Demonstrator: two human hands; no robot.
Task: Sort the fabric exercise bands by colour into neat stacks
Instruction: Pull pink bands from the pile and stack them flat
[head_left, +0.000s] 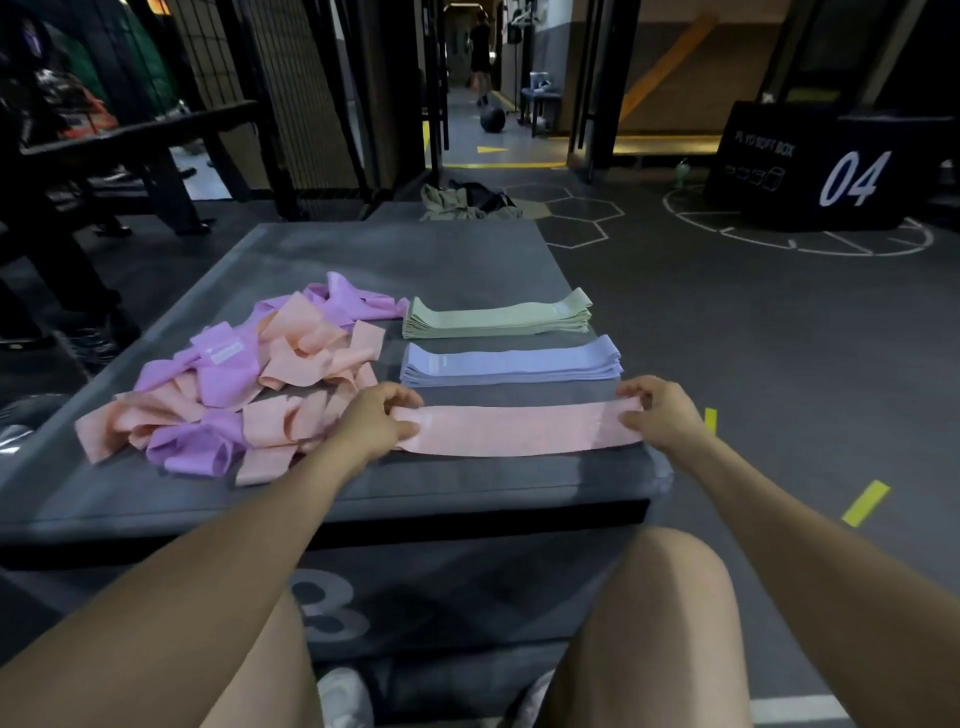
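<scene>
**On the grey box top: bands part-sorted, peach stack just begun**

Across the grey box, holdings stand as follows.

Item 1. Green stack, at 12 o'clock from the hands. Edges squared, several bands deep. Appears finished.

Item 2. Blue stack, just nearer than the green and parallel to it, apart by a narrow strip of box top. Likewise squared.

Item 3. Peach band, nearest the front edge, parallel to the blue stack and lying flat at full length. Judged to be the first layer, or among the first, of a third stack.

Item 4. Unsorted heap, at 9 o'clock from the peach band. Peach and purple bands tangled together, crumpled and overlapping. No purple stack is laid out yet.

Progress, as a judgement: two colours done, one started, one not begun; much of the work remains in the heap.

Hands: left hand pinches the band's left end, fingers curled over the edge. Right hand pinches the right end the same way. Both forearms reach forward, holding the band taut and straight.
</scene>
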